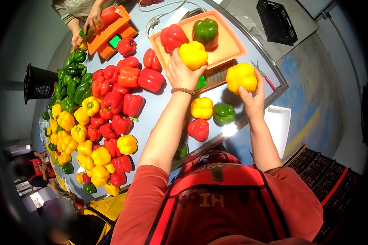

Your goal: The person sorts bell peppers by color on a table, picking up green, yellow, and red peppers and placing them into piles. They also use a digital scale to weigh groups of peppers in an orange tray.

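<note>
My left hand [184,73] grips a yellow bell pepper [193,55] at the orange tray [230,52] of a digital scale. A red bell pepper [173,37] and a green bell pepper [206,30] rest in that tray. To the right, my right hand [254,95] holds another yellow bell pepper [241,78] above the table, beside the scale. Below the scale's green display [200,82], a yellow pepper [202,108], a green pepper [224,113] and a red pepper [198,130] lie close together on the table.
A large heap of red peppers [112,102], yellow peppers [66,141] and green peppers [70,85] covers the left side. Another person's hands [90,26] work at a second orange scale [107,36]. Red-handled shears [268,81] lie by the table's metal edge. A white box [279,128] stands beyond it.
</note>
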The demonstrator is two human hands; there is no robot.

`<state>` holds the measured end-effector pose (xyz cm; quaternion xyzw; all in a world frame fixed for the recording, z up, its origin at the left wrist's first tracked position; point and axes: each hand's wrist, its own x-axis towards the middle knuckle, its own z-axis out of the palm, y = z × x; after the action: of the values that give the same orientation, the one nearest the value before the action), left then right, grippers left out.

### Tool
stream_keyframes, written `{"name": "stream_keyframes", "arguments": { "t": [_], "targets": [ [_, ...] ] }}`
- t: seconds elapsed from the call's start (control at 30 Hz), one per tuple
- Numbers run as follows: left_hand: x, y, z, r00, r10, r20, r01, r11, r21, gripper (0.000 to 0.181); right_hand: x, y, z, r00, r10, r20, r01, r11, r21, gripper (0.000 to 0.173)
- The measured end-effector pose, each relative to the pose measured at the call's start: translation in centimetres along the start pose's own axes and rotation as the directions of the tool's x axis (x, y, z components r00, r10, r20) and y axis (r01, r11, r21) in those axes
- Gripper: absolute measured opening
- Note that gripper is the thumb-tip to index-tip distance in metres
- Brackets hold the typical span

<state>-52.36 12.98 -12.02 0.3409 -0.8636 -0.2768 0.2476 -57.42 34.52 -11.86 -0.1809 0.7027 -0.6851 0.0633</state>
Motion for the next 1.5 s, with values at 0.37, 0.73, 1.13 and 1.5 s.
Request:
{"name": "stream_keyframes", "arguments": {
  "t": [0.37,0.73,1.13,1.5],
  "targets": [
    [1.2,-7.9,-8.3,0.961,-0.193,-0.199,0.137,0.954,-0.267,0.08,-0.7,0.5,-3.5,1.0,0.016,0.016,-0.015,0.999,-0.035,0.08],
    [9.9,-4.1,-3.4,0.997,-0.053,0.048,0.061,0.978,-0.198,0.098,-1.6,-0.6,-1.5,0.993,0.059,0.107,-0.066,0.996,0.057,0.08],
    [8.4,-6.4,-7.8,0.962,-0.225,0.156,0.255,0.533,-0.807,0.073,-3.5,-0.8,-0.9,0.974,0.117,0.193,-0.133,0.989,0.071,0.08],
    [-8.1,-15.7,-11.9,0.955,-0.174,0.242,0.171,0.985,0.033,0.087,-3.7,-2.9,6.6,0.858,0.106,0.502,-0.215,0.963,0.164,0.082]
  ]
}}
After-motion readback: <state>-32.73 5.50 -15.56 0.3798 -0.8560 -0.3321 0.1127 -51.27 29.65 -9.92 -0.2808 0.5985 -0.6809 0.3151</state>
